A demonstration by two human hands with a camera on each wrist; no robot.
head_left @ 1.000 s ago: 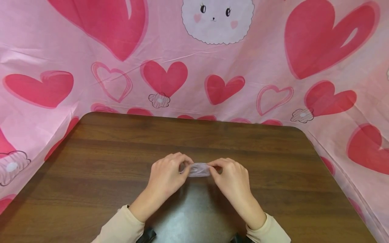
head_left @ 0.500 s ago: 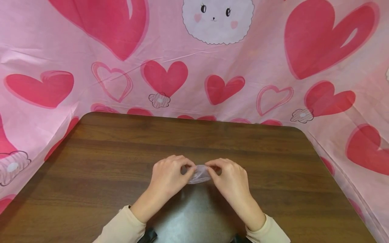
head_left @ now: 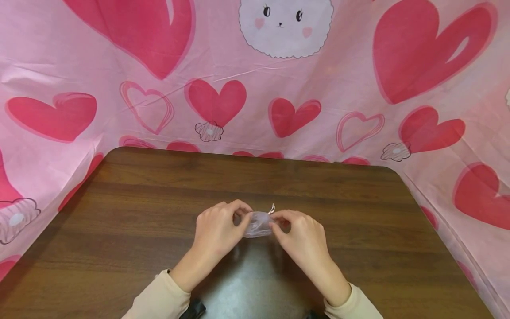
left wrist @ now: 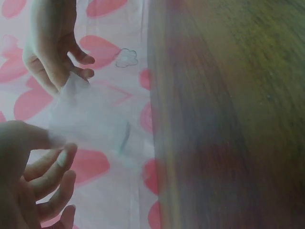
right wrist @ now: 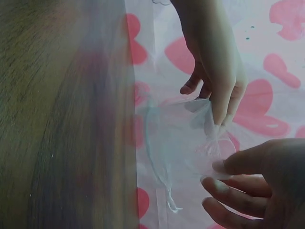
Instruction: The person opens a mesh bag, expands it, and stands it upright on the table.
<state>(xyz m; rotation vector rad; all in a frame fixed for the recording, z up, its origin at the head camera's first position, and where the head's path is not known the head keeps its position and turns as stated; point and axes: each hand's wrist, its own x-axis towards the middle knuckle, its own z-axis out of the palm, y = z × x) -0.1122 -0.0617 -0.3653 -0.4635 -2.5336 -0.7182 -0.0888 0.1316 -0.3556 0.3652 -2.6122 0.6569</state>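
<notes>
A small sheer whitish drawstring pouch (head_left: 258, 227) is stretched between both hands above the table. My left hand (head_left: 218, 228) pinches one side of it between thumb and fingers. On the opposite side my right hand (head_left: 304, 232) pinches the pouch the same way. White cord ends (head_left: 272, 209) stick up beside the right fingertips in the head view. The right wrist view shows the see-through fabric (right wrist: 178, 136) spread out, with the cord (right wrist: 170, 195) running along one edge and dangling. Whether anything lies inside the pouch, I cannot tell.
A dark brown wooden table (head_left: 159, 199) with rounded far corners lies beneath the hands. Pink cloth (head_left: 255, 93) printed with red hearts hangs behind it and along both sides. Black straps (head_left: 194, 309) show under the sleeves.
The pouch has turned and flexed between the fingers, and its cord ends now show at the right. The hands drew slightly closer, then moved apart again.
</notes>
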